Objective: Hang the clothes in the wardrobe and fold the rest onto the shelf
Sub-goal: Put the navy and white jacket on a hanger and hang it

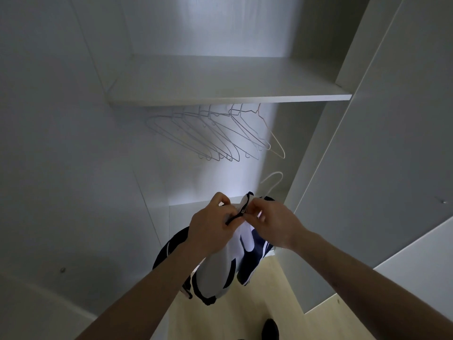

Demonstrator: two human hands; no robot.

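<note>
Two bare forearms reach up from the bottom edge of the head view, and between them a dark shoe tip (269,327) shows on the pale wooden floor (245,315). Above the floor the left hand (210,224) and the right hand (272,223) meet at the collar of a navy-and-white zip-up jacket (220,273). Left fingers curl round the dark zip edge and the right thumb and fingers pinch the small zip slider (243,212) at the top, so both hands are grasping the garment. It hangs down below the hands in front of the open wardrobe, its sleeves and hem dangling above the floor; a thin white wire hanger (272,184) pokes out of its right shoulder.

Behind and above the hands, a row of empty pale wire hangers (215,136) hangs just under the white shelf board (230,99); they overlap, roughly seven or eight, and the exact count cannot be told. One shelf is in view, with a bare white compartment above it.

White panels close in the wardrobe on the left, and an open white door (382,143) stands at the right. A small round fitting (62,270) sits on the left panel and another (443,201) on the right one. Light is dim, brightest on the back wall behind the hangers.
</note>
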